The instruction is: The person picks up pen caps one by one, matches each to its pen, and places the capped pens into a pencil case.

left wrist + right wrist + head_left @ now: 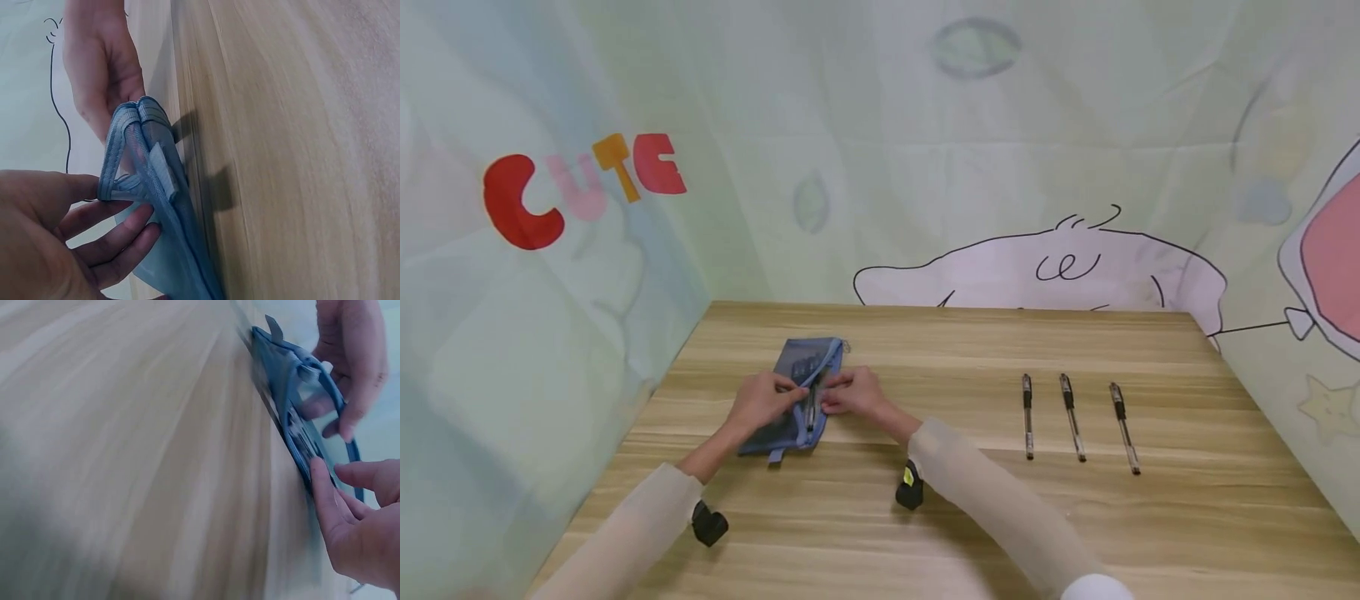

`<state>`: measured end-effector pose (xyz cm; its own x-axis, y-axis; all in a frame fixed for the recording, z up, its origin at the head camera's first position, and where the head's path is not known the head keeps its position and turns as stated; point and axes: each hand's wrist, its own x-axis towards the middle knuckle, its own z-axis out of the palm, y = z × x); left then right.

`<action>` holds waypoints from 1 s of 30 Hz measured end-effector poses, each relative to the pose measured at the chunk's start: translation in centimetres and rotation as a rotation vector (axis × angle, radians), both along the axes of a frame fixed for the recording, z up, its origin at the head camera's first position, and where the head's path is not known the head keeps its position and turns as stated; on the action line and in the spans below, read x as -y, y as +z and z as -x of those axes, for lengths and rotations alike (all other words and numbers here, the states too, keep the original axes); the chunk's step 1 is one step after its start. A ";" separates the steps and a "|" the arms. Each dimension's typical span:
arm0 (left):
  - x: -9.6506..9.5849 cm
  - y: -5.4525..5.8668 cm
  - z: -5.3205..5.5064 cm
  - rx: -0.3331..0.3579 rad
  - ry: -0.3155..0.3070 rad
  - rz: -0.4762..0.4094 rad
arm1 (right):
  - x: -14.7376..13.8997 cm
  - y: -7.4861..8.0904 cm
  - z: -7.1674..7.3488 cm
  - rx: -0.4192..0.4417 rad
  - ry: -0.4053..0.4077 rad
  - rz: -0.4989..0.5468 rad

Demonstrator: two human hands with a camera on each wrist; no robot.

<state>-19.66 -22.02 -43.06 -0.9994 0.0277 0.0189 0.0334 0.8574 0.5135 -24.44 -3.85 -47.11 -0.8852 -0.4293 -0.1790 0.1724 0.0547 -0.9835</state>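
A blue mesh pencil case [784, 435] with a zip lies on the table to the left, its mouth spread. My left hand [763, 402] pinches one rim of that mouth between thumb and fingers, also seen in the left wrist view with the case [169, 231]. A pen [811, 408] shows inside the opening. My right hand [856, 392] is at the opposite rim, its fingertips [318, 467] touching the case edge near the pen. Whether these fingers pinch the pen or the rim is unclear.
Three black-capped clear pens, a left one [1027, 417], a middle one [1072, 417] and a right one [1125, 428], lie apart on the right half of the wooden table [940, 358]. A printed curtain [760, 150] hangs behind and at the sides.
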 end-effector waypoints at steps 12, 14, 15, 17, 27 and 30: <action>0.5 0.1 -0.8 0.008 -0.006 -0.035 | -7.5 2.1 -0.1 0.014 0.049 -0.058; 0.7 0.1 -0.8 -0.004 -0.004 -0.048 | -9.3 2.6 -0.1 0.022 0.041 -0.092; 0.7 0.1 -0.8 -0.011 0.000 -0.055 | -10.2 2.8 0.0 0.024 0.035 -0.106; 0.8 0.0 -0.8 -0.021 0.011 -0.079 | -12.1 3.1 0.0 0.031 0.021 -0.132; 1.0 -0.3 -0.3 0.035 0.049 -0.095 | -21.8 3.6 0.6 0.024 -0.065 -0.198; 0.9 -0.3 -0.4 0.036 0.042 -0.090 | -24.4 3.6 0.6 0.021 -0.100 -0.224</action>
<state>-19.29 -22.87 -43.40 -0.9998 -0.0143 -0.0161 -0.0210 0.8081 0.5887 -25.04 20.56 -43.54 -0.9163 -0.2875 -0.2790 0.2082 0.2533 -0.9447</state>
